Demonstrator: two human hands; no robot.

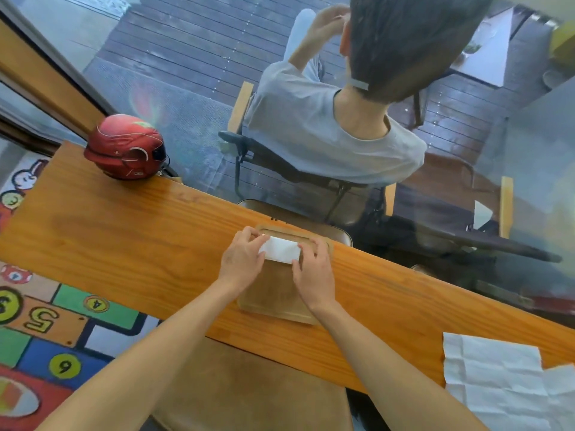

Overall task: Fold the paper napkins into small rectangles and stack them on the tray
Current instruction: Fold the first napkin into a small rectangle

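Head view, both hands (241,259) (312,269) pinching folded napkin (281,249) over wooden tray (273,306), unfolded napkins (504,381) nearby

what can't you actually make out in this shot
Head view only:
- Folded napkin: both ends covered by the left hand and right hand; layer count unreadable.
- Tray: middle hidden by hands; whether other napkins lie under this one.
- Unfolded napkins: cut off by the right and bottom edges; number unclear.
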